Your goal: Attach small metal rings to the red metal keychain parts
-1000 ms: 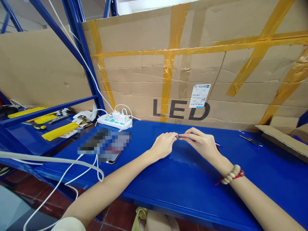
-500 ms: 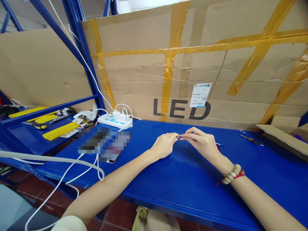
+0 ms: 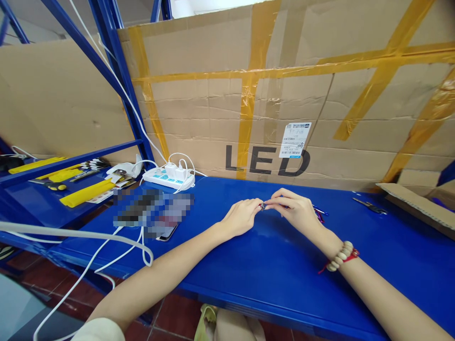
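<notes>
Over the blue table (image 3: 270, 274), both hands meet at a small shiny dark piece with a bit of red (image 3: 262, 206); its kind is too small to tell. My left hand (image 3: 242, 217) is closed around it, with only its end showing past the fingers. From the other side, the thumb and fingertips of my right hand (image 3: 292, 206) pinch the same piece. Just beyond the right hand lie a blue pen-like stick (image 3: 321, 210) and some thin purple-red pieces (image 3: 319, 217), partly hidden by that hand. A beaded bracelet (image 3: 341, 257) circles my right wrist.
Scissors (image 3: 369, 206) lie at the right, near an open cardboard flap (image 3: 419, 203). A white power strip (image 3: 168, 178) with cables sits at the back left, with a phone (image 3: 168, 233) in front. A large cardboard box (image 3: 199, 118) stands behind; white cables (image 3: 106, 232) hang at the left.
The right hand has shifted slightly left and down, uncovering more of the purple-red pieces behind it. Both hands keep hold of the small piece.
</notes>
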{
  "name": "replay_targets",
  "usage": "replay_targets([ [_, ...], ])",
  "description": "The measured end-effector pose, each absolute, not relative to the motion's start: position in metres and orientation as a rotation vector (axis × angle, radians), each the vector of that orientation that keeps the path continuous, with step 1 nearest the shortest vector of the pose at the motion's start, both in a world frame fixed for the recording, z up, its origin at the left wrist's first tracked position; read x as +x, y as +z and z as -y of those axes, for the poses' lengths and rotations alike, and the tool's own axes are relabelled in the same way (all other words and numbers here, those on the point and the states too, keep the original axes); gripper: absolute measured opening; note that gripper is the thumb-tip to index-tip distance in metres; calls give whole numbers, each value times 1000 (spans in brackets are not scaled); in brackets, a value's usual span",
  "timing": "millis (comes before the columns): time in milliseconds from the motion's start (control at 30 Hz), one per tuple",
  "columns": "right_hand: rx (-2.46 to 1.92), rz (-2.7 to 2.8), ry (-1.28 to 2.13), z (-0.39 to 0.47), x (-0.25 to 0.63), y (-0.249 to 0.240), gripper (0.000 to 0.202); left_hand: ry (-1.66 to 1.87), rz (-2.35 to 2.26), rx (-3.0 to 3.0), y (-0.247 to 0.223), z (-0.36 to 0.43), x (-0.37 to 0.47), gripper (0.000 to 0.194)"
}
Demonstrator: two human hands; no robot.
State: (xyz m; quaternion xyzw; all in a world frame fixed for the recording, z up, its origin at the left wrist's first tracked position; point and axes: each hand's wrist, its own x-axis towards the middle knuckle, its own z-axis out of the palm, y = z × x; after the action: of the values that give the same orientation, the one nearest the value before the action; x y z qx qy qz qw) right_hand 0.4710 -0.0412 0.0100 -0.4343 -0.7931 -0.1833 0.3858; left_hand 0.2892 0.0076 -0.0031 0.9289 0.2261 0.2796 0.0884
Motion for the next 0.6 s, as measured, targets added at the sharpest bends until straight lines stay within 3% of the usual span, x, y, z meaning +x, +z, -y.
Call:
replay_targets([
  [600, -1275, 2008, -313, 42, 469, 11, 29, 740, -693, 2742, -1, -5, 287, 17],
])
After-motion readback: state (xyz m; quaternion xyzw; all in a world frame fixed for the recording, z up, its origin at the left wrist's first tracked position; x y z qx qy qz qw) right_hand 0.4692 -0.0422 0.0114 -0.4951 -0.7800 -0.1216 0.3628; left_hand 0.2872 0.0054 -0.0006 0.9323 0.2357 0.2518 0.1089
